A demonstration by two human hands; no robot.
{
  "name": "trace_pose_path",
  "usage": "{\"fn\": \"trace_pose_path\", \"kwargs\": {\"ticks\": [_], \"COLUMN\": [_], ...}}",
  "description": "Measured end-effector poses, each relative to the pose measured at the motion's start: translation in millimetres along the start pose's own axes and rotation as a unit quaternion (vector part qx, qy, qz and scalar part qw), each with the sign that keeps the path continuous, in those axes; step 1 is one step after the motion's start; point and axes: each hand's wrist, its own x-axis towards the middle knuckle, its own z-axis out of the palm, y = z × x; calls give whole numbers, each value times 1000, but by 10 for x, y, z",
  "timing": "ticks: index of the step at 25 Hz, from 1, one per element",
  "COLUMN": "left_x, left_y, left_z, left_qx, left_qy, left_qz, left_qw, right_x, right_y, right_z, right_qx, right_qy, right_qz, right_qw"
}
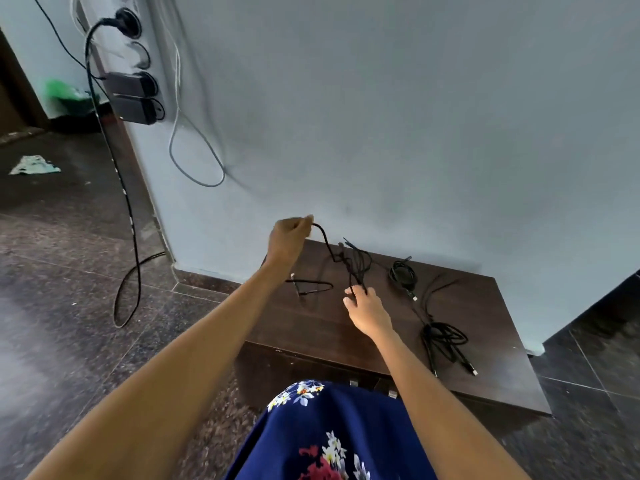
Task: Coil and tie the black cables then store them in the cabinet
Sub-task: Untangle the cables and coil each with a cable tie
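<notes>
The left hand (289,237) was raised above the far left corner of the cabinet (491,344), its grip pinched on one end of a black cable (329,249). That cable ran down and right into a loose tangle, and the right hand (367,311) held the lower strands of the same tangle between its fingertips (348,292), low over the cabinet top.

Three more cables lay on the dark wooden top. A short one (311,285) sat left of the right hand, bent in a flat loop. A small coil (402,273) lay far right of the tangle, near the wall (381,116). A larger loose bundle (443,337) rested on the right side, its plug ends pointing toward the near edge.

The cabinet stood low against a pale blue-grey wall, on a dark speckled stone floor (69,271). At the far left, a power strip (133,74) hung on the wall's corner with black plugs in it; a thick black cord (128,202) dropped from it and looped on the floor, and a thin grey wire (194,157) hung in a loop beside it. A scrap of pale paper (34,166) lay on the floor farther left. Blue floral fabric (332,438) filled the near bottom edge.
</notes>
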Motion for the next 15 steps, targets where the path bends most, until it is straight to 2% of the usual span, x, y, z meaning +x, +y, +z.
{"fn": "trace_pose_path", "kwargs": {"ticks": [2,4,6,8,11,13,15], "left_x": [-20,-63,-79,-102,-79,-92,-123], "left_y": [136,252,320,351,350,358,344], "left_z": [-162,-264,-301,-312,-343,-419,-494], "left_qx": [-69,-94,-84,-32,56,145,237], "left_qy": [66,104,104,92,83,37,-30], "left_qz": [20,35,43,43,25,10,2], "left_qw": [995,990,990,994,995,989,971], "right_x": [-35,-108,-163,-193,-239,-289,-307], "right_y": [-75,-199,-296,-359,-480,-608,-779], "right_z": [-85,-190,-254,-293,-420,-564,-751], "right_qx": [161,322,427,448,472,481,432], "right_qy": [42,31,21,58,120,160,177], "right_qz": [14,29,73,86,47,2,-73], "right_qw": [986,946,901,888,872,862,881]}}
